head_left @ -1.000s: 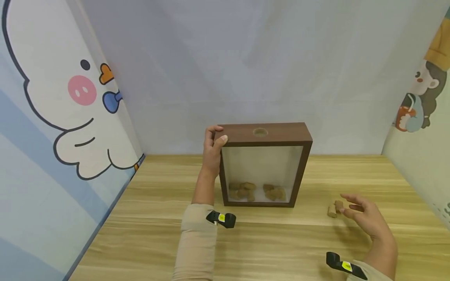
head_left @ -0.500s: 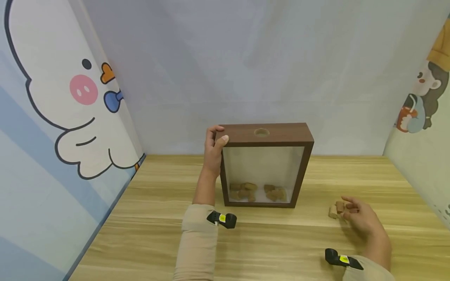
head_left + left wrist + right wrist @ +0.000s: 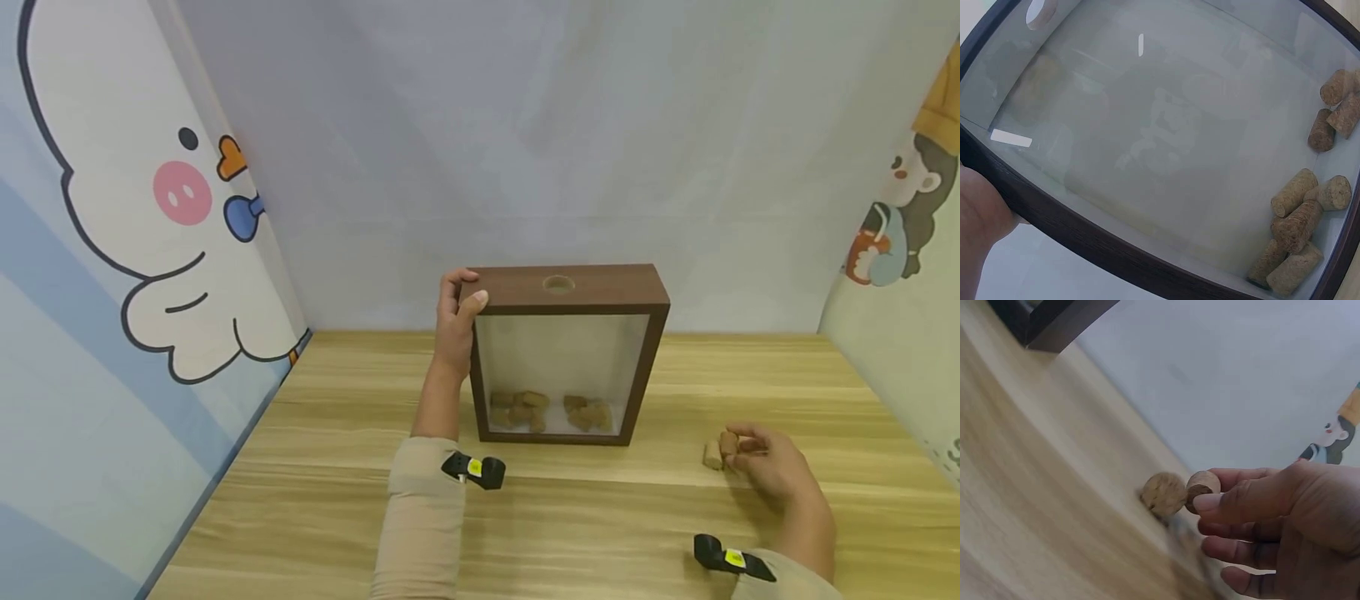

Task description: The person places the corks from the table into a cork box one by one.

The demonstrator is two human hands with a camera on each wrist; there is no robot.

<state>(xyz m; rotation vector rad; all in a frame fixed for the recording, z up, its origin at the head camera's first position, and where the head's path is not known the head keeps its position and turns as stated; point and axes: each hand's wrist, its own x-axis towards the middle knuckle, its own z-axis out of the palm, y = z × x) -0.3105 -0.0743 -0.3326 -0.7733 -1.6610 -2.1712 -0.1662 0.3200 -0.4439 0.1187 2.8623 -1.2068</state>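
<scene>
A dark brown wooden shadow box with a clear front stands upright on the table, a round hole in its top. My left hand grips its upper left corner, thumb on the front edge and fingers over the top. Several wine corks lie inside at the bottom, in two heaps. To the right of the box, my right hand pinches a cork between thumb and forefinger. A second cork stands on the table right beside the pinched one.
The wood-grain table runs back to a pale fabric wall. Side panels with cartoon figures stand at left and right. A black wrist camera is strapped over the left sleeve.
My right hand has moved slightly left and its thumb and forefinger have closed on the right-hand cork. The left hand keeps its grip on the box.
</scene>
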